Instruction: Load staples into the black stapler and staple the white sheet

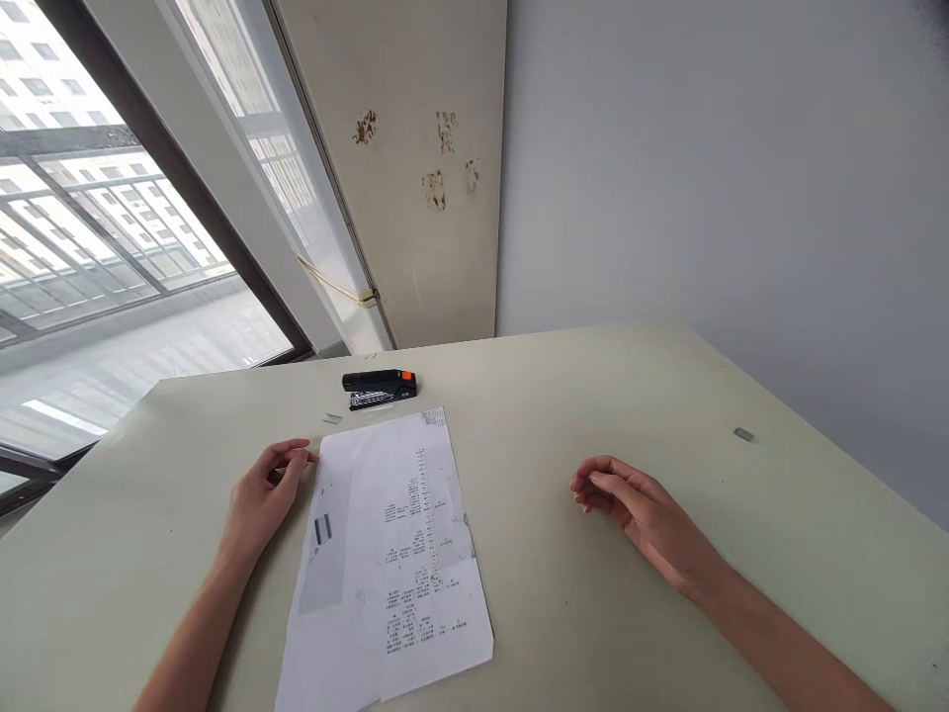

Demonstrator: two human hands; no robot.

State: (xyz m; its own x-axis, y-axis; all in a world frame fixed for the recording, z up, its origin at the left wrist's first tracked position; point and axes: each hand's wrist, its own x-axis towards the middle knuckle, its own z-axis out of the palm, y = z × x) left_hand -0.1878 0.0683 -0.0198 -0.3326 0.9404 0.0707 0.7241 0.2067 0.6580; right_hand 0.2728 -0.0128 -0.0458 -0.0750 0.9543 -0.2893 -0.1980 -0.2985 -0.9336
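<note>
Printed white paper sheets (386, 564), at least two and partly overlapping, lie flat on the table. At the upper left edge of the paper, my left hand (267, 491) rests with loosely bent fingers, its fingertips close to or just touching that edge. My right hand (630, 509) lies on its side to the right of the paper, fingers relaxed and curved, nothing in them. Beyond the paper's top edge sits a black stapler (380, 389) with an orange patch. A short strip of staples (331, 418) lies in front of it, and staple strips (322, 529) rest on the paper.
The pale green table (549, 415) reaches back to a grey wall (704, 178) and a stained cream panel (430, 247). A small grey piece (743, 434), resembling a staple strip, lies at the far right. A large window (111, 218) stands at the left.
</note>
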